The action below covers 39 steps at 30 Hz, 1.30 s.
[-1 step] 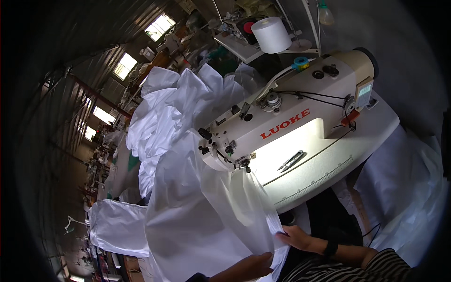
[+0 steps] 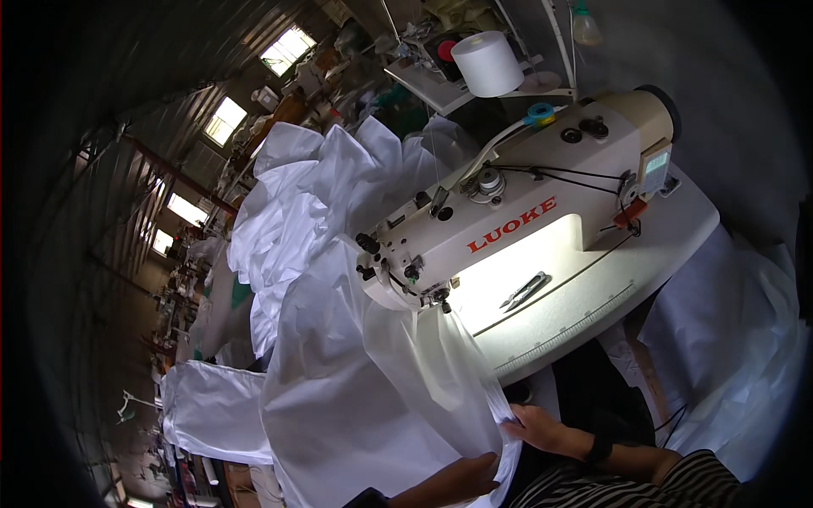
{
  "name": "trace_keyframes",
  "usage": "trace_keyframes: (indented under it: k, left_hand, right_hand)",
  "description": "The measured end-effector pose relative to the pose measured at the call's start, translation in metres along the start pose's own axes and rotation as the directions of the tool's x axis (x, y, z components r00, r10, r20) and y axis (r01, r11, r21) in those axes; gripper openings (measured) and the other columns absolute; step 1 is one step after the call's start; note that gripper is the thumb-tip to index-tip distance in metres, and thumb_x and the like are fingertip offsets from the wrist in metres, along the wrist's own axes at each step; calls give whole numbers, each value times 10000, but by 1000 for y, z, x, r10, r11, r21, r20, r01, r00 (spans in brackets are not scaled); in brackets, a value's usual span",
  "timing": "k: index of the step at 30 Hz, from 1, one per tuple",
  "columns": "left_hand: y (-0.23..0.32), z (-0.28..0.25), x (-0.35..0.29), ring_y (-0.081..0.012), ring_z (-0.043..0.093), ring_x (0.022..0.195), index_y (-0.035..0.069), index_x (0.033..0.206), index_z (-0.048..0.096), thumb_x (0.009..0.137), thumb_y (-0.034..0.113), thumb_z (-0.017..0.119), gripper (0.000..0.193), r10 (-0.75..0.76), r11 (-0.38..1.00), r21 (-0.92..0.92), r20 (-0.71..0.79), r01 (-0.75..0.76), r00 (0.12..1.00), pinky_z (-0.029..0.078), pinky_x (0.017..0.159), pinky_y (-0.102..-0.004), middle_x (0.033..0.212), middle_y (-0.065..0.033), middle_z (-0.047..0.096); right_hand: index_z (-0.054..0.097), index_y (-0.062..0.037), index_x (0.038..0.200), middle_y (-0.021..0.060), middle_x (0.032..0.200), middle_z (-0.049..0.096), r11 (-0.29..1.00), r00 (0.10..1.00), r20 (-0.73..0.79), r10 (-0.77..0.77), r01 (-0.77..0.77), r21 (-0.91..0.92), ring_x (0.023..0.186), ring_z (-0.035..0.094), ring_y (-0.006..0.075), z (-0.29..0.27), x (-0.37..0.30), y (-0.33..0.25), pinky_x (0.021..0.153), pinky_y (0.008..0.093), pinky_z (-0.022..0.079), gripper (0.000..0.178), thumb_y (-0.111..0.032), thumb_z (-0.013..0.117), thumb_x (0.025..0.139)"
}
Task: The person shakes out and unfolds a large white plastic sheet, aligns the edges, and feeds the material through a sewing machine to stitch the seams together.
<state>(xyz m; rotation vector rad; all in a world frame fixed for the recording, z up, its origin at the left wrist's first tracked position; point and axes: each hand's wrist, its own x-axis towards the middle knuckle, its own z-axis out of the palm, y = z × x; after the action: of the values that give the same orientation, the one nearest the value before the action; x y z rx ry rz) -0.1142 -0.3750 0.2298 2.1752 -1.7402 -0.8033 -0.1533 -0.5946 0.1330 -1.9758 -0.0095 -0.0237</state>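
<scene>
A long white fabric panel (image 2: 364,398) runs from under the presser foot (image 2: 440,300) of a cream sewing machine (image 2: 525,220) down toward me. My left hand (image 2: 466,474) grips the panel's near edge from below. My right hand (image 2: 540,427), with a black band on its wrist, pinches the same edge just to the right. Both hands sit at the lower end of the panel, well short of the needle.
Metal snips (image 2: 525,290) lie on the lit white machine table (image 2: 610,296). A white thread cone (image 2: 487,63) stands behind the machine. White cloth is heaped at the far left (image 2: 313,195), and more hangs at the right (image 2: 728,339). Other workstations recede at the left.
</scene>
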Motion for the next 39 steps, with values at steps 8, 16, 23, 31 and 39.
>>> trace_keyframes:
  k: [8,16,23,31,39]
  left_hand:
    - [37,-2,57,-334,679,973,84,1354,461,901,313,741,579,-66,551,-791,279,268,958,546,894,-419,1298,-202,585]
    - [-89,-93,-6,-327,439,1381,146,1392,511,912,420,662,573,-528,504,359,-592,786,609,392,1030,-641,1508,-137,447]
    - [-86,-87,-7,-292,576,1211,61,1177,656,896,228,663,327,-356,527,292,-777,798,519,460,1005,-472,1322,-121,603]
    - [-58,-49,106,-391,408,1374,136,1408,515,910,569,603,666,-448,632,265,-643,729,622,358,1000,-677,1479,-131,475]
    - [-74,-26,105,-373,387,1415,138,1382,548,879,321,622,540,-433,708,126,-700,695,568,299,1033,-732,1496,-57,488]
  right_hand:
    - [601,-13,1078,221,947,688,970,929,335,157,-208,122,898,673,417,-29,-29,-20,785,435,534,430,-434,546,1005]
    - [583,9,982,222,810,631,945,922,376,91,-199,259,784,645,408,-8,-43,-1,735,451,500,379,-331,437,1065]
    - [612,2,985,236,842,670,998,904,427,-15,-16,68,761,665,431,16,-31,-6,721,508,519,387,-335,439,1059]
    - [696,-54,1029,147,861,708,880,924,93,-371,382,-283,731,702,335,-122,17,-57,687,429,571,237,-272,633,959]
    - [571,-19,1317,199,1279,617,546,443,-614,-653,-286,-787,1118,608,390,-426,163,-35,994,446,476,346,-161,542,1002]
